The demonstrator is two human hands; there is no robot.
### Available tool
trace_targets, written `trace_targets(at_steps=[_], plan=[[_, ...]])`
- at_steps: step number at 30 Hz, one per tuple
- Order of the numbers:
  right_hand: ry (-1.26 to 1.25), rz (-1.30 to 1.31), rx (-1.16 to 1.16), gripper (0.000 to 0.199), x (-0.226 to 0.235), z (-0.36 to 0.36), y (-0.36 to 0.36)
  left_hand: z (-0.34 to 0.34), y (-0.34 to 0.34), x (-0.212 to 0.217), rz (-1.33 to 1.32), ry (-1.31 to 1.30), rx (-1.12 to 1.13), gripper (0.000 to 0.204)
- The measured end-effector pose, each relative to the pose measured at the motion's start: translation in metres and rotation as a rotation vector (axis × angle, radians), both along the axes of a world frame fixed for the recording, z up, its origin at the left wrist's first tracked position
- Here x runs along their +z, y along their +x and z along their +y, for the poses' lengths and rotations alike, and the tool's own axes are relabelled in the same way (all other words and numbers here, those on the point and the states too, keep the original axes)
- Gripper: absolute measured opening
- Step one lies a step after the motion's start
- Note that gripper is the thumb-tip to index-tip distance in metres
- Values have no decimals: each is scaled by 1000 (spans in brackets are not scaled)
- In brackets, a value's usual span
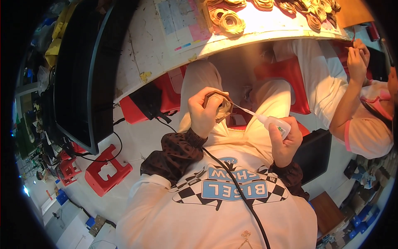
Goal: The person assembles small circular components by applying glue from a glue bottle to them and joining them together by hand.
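Note:
My left hand (202, 111) is closed around a brown, ring-shaped coiled rosette (224, 111), held above my lap with the thumb across its top. Its material is too unclear to name. In my right hand (286, 143) is a small white squeeze bottle (277, 125) with a long thin nozzle. It is tilted so that the nozzle points left and up, its tip at or very near the rosette's right edge. Whether tip and rosette touch I cannot tell.
Several similar rosettes (232, 23) lie on the lit worktable (166, 56) ahead. A dark monitor-like panel (76, 79) stands left, near a red stool (107, 171). A co-worker's hands (358, 62) are at the right. A black cable (238, 189) runs down my front.

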State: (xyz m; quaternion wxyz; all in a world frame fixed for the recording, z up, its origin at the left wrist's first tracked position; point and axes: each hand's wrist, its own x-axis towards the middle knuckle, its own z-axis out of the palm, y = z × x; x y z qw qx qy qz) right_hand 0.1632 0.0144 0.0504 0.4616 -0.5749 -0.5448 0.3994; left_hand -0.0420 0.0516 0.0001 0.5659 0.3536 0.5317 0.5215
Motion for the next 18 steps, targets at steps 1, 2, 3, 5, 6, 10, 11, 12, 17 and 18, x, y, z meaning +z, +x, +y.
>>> trace_targets(at_steps=[1, 2, 3, 5, 6, 10, 11, 12, 17, 18], plan=[[-4, -1, 2, 14, 0, 0, 1, 0, 0, 0, -1, 0, 0, 18], [-4, -2, 1, 14, 1, 0, 1, 1, 1, 1, 1, -10, 1, 18], [2, -17, 1, 13, 2, 1, 1, 1, 1, 1, 3, -20, 3, 18], [8, -28, 2, 13, 1, 1, 0, 1, 0, 1, 7, -18, 0, 18], [9, -16, -6, 13, 1, 1, -1, 1, -1, 1, 10, -16, -3, 18], [-57, 16, 10, 9, 6, 0, -2, -1, 1, 2, 0, -29, -3, 18], [-57, 14, 9, 9, 4, 0, -2, -1, 1, 0, 0, -31, -11, 18], [-32, 24, -8, 11, 1, 1, -2, -1, 1, -1, -1, -33, -18, 18], [2, 61, -18, 14, -1, 2, -4, -2, 1, 2, 11, -30, -37, 18], [-3, 68, -16, 13, -1, 2, -4, -2, 1, 2, 18, -21, -39, 18]])
